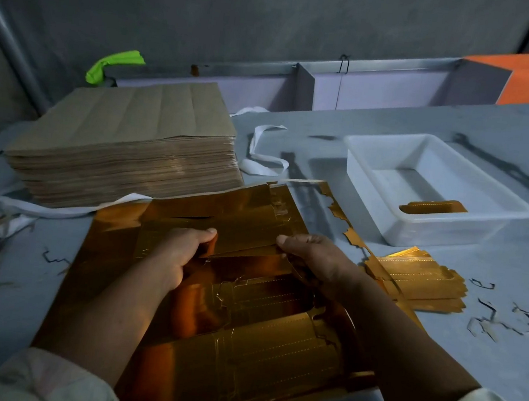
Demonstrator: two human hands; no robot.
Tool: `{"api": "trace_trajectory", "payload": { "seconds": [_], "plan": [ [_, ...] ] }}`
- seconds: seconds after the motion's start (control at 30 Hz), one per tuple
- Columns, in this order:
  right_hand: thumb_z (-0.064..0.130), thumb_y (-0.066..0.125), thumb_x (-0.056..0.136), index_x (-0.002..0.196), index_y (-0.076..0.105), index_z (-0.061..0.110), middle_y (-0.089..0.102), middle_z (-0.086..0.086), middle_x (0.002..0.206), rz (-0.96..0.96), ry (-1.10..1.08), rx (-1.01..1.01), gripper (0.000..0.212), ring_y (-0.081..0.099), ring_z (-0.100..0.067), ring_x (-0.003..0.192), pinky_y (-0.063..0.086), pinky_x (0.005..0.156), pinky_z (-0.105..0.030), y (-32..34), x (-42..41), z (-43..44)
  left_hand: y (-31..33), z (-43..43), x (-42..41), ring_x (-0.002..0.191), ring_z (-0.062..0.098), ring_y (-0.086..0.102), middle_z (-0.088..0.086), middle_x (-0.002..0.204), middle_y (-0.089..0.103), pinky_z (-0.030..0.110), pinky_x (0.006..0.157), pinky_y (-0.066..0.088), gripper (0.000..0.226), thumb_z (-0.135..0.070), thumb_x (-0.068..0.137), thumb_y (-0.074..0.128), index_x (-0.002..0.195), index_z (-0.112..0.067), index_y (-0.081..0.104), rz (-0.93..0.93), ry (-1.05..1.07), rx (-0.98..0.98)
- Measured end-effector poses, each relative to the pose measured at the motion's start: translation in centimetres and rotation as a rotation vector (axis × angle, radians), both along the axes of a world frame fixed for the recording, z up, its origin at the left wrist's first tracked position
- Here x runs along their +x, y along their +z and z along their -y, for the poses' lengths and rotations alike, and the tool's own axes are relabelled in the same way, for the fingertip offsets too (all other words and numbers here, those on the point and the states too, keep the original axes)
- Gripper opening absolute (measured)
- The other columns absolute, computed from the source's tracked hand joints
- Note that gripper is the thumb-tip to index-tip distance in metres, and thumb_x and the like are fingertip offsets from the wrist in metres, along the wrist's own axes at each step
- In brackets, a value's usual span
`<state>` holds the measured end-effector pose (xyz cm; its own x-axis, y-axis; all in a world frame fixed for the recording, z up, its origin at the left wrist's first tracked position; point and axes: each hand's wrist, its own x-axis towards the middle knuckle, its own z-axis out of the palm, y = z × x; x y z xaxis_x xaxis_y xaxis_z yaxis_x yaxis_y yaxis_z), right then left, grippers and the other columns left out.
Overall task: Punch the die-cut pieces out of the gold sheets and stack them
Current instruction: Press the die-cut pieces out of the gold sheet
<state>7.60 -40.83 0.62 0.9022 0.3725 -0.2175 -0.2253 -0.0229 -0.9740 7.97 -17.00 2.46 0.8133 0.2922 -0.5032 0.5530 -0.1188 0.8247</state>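
Both hands pinch one die-cut piece (245,242) by its ends, the left hand (181,256) with thumb on top and fingers curled beneath, the right hand (319,259) the same at the other end; the piece is lifted just above the gold sheet (114,229) that lies flat on the grey table (500,375) in front of the person. To the right, further back, stands a white plastic tray (443,235), rectangular with rounded corners and translucent walls; it holds a single gold piece (433,207) lying against its near wall. Between the tray and the right forearm lies the stack of punched pieces (422,281), long narrow blanks with notched ends and dotted perforation lines, fanned a little. The sheet is mirror-glossy foil card, amber where it catches light, creased and torn along its cut lines. A jagged gold scrap strip (338,208) trails from its far corner toward the tray. At the back left rises a thick pile of sheets (131,139), dull brown side up with faint fold lines. A white strap (261,160) loops beside it, and thin dark slivers (500,321) are scattered on the table at right
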Motion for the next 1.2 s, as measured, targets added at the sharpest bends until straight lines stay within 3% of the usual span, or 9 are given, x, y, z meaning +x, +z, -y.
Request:
{"api": "trace_trajectory", "payload": {
  "seconds": [0.13,0.27,0.53,0.7,1.0,1.1,1.2],
  "plan": [
    [0.041,0.063,0.093,0.063,0.044,0.024,0.038,0.004,0.055,0.012,-0.077,0.078,0.039,0.031,-0.012,0.044,0.03,0.041,-0.022,-0.4,0.0,0.2,0.1,0.1,-0.2,0.107,0.038,0.055,0.016,0.117,0.056,0.059,0.097,0.043,0.047,-0.045,0.083,0.07,0.117,-0.017,0.056,-0.001,0.003,0.003],
    [0.04,0.059,0.096,0.065,0.049,0.023,0.048,0.007,0.054,-0.012,-0.116,0.104,0.036,0.043,-0.008,0.045,0.036,0.043,-0.019,-0.5,-0.1,0.4,0.2,-0.2,-0.3,0.105,0.036,0.054,0.016,0.115,0.056,0.058,0.097,0.043,0.04,-0.041,0.083,0.07,0.11,-0.015,0.057,-0.001,-0.007,-0.014],
    [0.028,0.055,0.098,0.066,0.05,0.017,0.04,-0.001,0.058,-0.089,-0.295,0.26,0.034,0.038,-0.012,0.045,0.029,0.041,-0.021,-0.3,-0.4,0.7,0.6,-0.4,-0.4,0.107,0.037,0.055,0.017,0.115,0.059,0.058,0.101,0.04,0.037,-0.039,0.085,0.068,0.108,-0.013,0.057,-0.002,-0.001,-0.055],
    [0.027,0.052,0.099,0.067,0.049,0.016,0.04,-0.002,0.056,-0.069,-0.335,0.223,0.034,0.036,-0.013,0.042,0.027,0.039,-0.021,-0.2,-0.6,0.3,0.7,-0.4,-0.6,0.107,0.036,0.056,0.017,0.113,0.06,0.057,0.102,0.039,0.03,-0.035,0.087,0.066,0.104,-0.012,0.059,0.013,0.005,-0.077],
    [0.019,0.053,0.094,0.068,0.045,0.016,0.041,0.0,0.056,-0.211,-0.468,0.492,0.027,0.037,-0.01,0.039,0.026,0.033,-0.019,-0.4,-0.3,0.8,1.2,-0.7,-0.7,0.105,0.038,0.059,0.018,0.111,0.063,0.058,0.102,0.04,0.028,-0.031,0.088,0.065,0.106,-0.01,0.062,0.035,0.053,-0.172],
    [0.022,0.056,0.094,0.071,0.048,0.016,0.044,0.001,0.057,-0.235,-0.486,0.445,0.025,0.04,-0.01,0.042,0.029,0.035,-0.019,-0.1,-0.3,0.7,1.1,-0.8,-0.6,0.106,0.037,0.058,0.018,0.112,0.063,0.058,0.103,0.039,0.028,-0.03,0.088,0.064,0.107,-0.01,0.061,0.041,0.056,-0.181],
    [0.031,0.059,0.096,0.089,0.059,0.011,0.055,-0.003,0.069,-0.185,-0.495,0.072,0.022,0.05,-0.014,0.057,0.039,0.048,-0.025,0.8,0.0,0.3,1.0,-0.6,-0.6,0.107,0.037,0.055,0.017,0.114,0.059,0.057,0.103,0.039,0.029,-0.031,0.087,0.066,0.107,-0.012,0.059,0.037,0.063,-0.162]
  ]
}}
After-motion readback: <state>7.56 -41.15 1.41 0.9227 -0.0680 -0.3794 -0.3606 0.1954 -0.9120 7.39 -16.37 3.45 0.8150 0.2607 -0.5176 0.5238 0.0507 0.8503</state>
